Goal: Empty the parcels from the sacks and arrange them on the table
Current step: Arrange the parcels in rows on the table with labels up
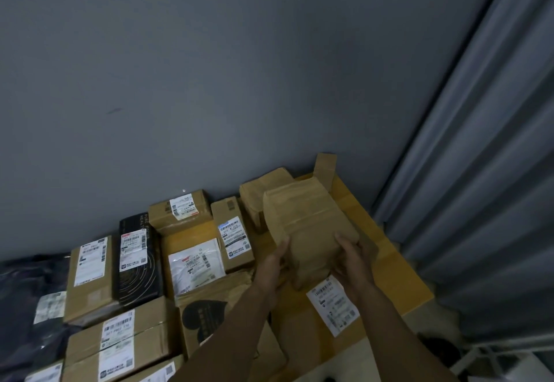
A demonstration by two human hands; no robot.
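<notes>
A plain brown cardboard parcel (308,228) is held tilted above the right end of the table, its taped face toward me. My left hand (274,261) grips its lower left side and my right hand (350,258) grips its lower right side. Under it lies a large flat orange-brown box (386,261) with a white shipping label (332,306). Behind it sits another plain brown parcel (257,192). To the left, several labelled cardboard parcels (90,273) lie side by side, among them a black box (136,258). No sack is in view.
A grey wall (209,82) runs directly behind the parcels. A grey corrugated shutter (479,171) stands on the right beyond the table's end. A dark plastic mailer (27,300) lies at the far left. A brown box with a black heart print (204,318) sits near my left forearm.
</notes>
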